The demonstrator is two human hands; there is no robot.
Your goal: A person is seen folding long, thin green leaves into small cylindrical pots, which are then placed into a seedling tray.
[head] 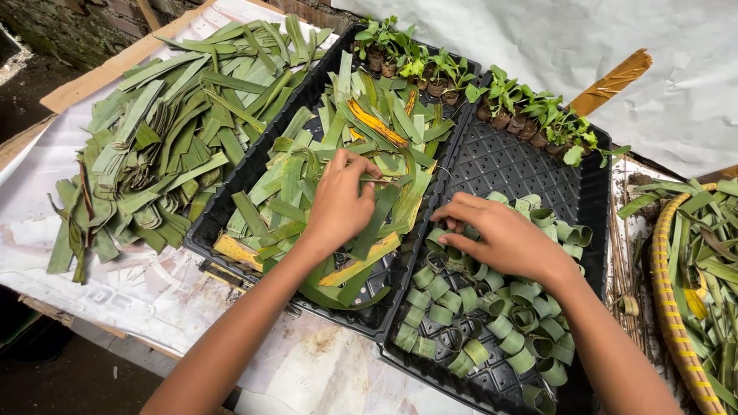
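Now the left hand (338, 201) pinches a light, limp, flat green leaf strip (382, 180) at its near end, toward twelve o'clock. The right hand (500, 234), well apart at three o'clock, rests curled over soft, crushable rolled green leaf rings (492, 307); whether it grips one, I cannot tell.

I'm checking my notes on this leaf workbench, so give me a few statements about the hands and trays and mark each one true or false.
1. The left hand rests on cut leaf strips in the left black tray. True.
2. The right hand reaches among rolled leaf rings in the right black tray. True.
3. The seedlings stand along the near edge of the trays. False: they line the far edge.
4. The woven basket sits left of the trays. False: it is at the right; a loose pile of leaf strips lies at the left.
5. The right hand holds scissors. False: no tool shows.
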